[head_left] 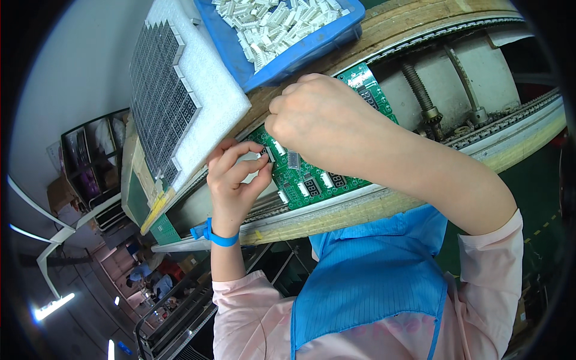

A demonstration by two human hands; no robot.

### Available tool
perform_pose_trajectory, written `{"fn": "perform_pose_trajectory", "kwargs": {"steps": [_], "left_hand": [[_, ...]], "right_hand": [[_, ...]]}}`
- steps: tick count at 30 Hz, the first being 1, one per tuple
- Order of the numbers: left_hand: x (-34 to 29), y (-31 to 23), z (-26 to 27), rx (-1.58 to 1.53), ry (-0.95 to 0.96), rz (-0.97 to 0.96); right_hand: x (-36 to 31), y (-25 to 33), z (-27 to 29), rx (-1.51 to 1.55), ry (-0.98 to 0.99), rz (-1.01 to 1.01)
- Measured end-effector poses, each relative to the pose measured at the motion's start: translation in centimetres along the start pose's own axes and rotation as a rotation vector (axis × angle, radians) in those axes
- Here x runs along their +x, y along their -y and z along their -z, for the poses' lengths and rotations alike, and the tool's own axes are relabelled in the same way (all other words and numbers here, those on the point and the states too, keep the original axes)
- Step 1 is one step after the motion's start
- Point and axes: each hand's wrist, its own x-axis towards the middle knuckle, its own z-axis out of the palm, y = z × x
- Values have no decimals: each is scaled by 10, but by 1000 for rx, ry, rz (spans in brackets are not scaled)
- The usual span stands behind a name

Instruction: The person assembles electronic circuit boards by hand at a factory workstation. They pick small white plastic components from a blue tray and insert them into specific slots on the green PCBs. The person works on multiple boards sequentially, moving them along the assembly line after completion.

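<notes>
Hand placement over a green circuit board (294, 195) lying between two conveyor rails. The left hand (231, 177) pinches a small display module (266, 153) between thumb and index finger, at the board's left edge. The right hand (318, 114) curls over the board's middle; its fingertips are hidden, so whether its grip holds anything cannot be told. Good practice, as judged here, is to hold the module by its sides, align its pins before pressing, and press squarely without tilting neighbouring parts. The foam slab (219, 99) and blue bin (318, 51) bound the far side, the bin just beyond the right knuckles; the near rail (360, 197) borders the other. Freer room lies over the board's near portion; rightward, the gap exposes a threaded rod (414, 81).
</notes>
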Motion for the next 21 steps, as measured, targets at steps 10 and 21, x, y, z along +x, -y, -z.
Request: {"fn": "perform_pose_trajectory", "kwargs": {"steps": [10,21], "left_hand": [[5,1,4,3,50,-33],[2,0,2,-10,22,-46]], "right_hand": [[-10,10,-6,50,69,27],[-11,13,-6,59,69,-16]]}}
